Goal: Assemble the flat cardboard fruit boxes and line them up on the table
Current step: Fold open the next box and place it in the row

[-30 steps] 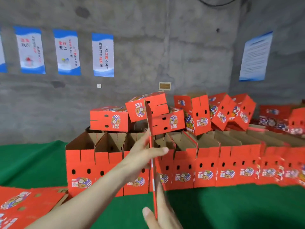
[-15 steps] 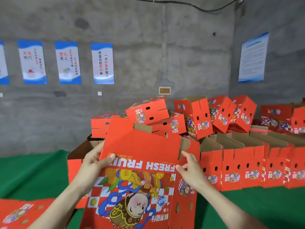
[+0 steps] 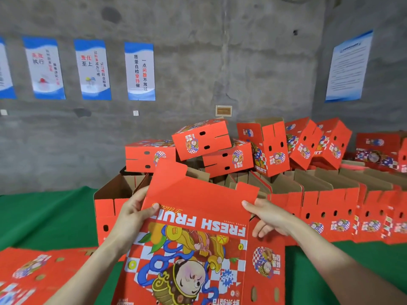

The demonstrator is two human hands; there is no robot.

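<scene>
- Flat box [image 3: 193, 238]: red cardboard, printed face toward cam, "FRESH FRUIT" lettering upside down from cam view, cartoon figure under it. It was held up in front of the person, top flaps leaning away toward the boxes behind. Bottom edge was out of frame, so can't tell if it touched the table.
- Left grip [image 3: 132, 216]: closed on the flat box's left edge, thumb on the printed face beside the lettering, fingers behind the panel.
- Right grip [image 3: 268, 219]: closed on the same box at the upper right corner of the main panel, thumb on the face, other fingers curled over the fold to the side panel.
- Side panel [image 3: 266, 267]: small logo + slot holes, angled off the main panel's right side.
- Box row [image 3: 330, 208]: assembled, open-topped, stood side by side on the table just behind the held box, running to the right frame edge; brown insides showed.
- Box pile [image 3: 202, 139]: closed red boxes lay on/behind the row, tilted at diff angles.
- Flat stack [image 3: 37, 271]: more unfolded boxes, printed side up, lower left on the table, blurred.
- Table [image 3: 44, 216]: green cover.
- Bkgd: grey concrete wall [image 3: 220, 62] w/ blue-white posters [image 3: 139, 71] at left, one more poster [image 3: 348, 67] at right, small plaque [image 3: 223, 110] between.
</scene>
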